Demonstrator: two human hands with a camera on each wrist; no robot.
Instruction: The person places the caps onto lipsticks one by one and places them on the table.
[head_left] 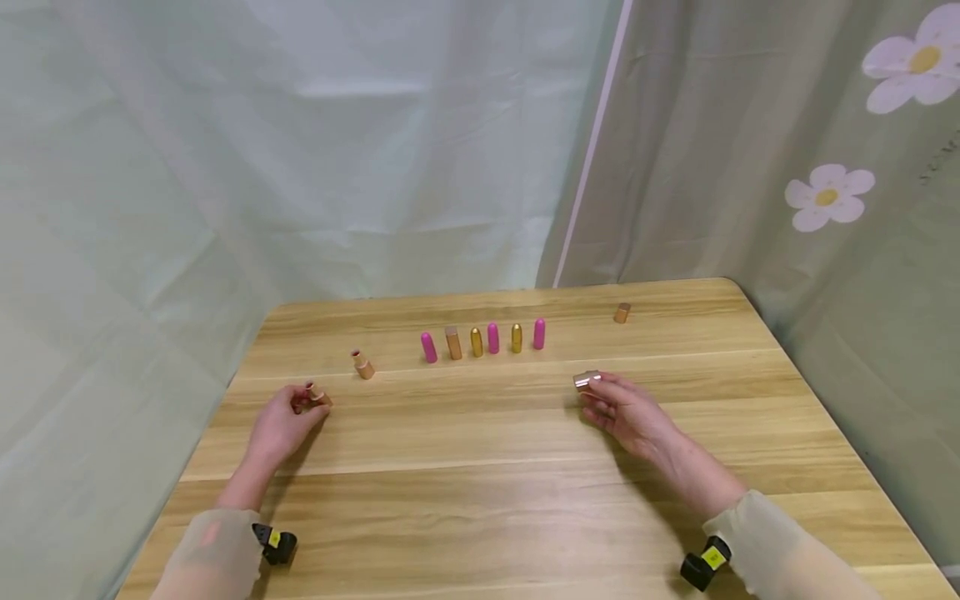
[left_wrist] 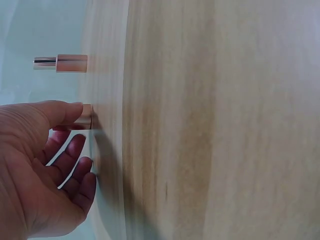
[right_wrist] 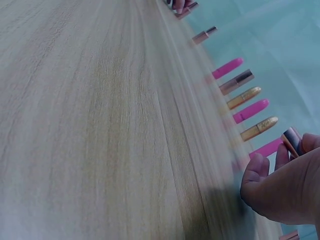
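Observation:
My left hand point(head_left: 280, 427) pinches an uncapped rose-gold lipstick point(head_left: 318, 396) between thumb and forefinger at the table's left side. In the left wrist view this lipstick's base point(left_wrist: 86, 117) stands at the wood, its upper part hidden by the thumb. A second uncapped rose-gold lipstick point(head_left: 363, 367) stands upright just beyond it. On the right, my right hand point(head_left: 628, 417) holds a shiny rose-gold lipstick cap point(head_left: 587, 381) tilted sideways above the table, gripped by thumb and fingers. The right wrist view shows the cap point(right_wrist: 292, 140) in the fingertips, its other end hidden by the hand.
Along the back of the wooden table point(head_left: 480, 500) stands a row of closed lipsticks: pink ones point(head_left: 492, 338), gold ones point(head_left: 517, 338) and a square rose-gold one point(head_left: 453, 342). Another small rose-gold cap point(head_left: 622, 313) stands at back right. Curtains point(head_left: 420, 167) hang behind.

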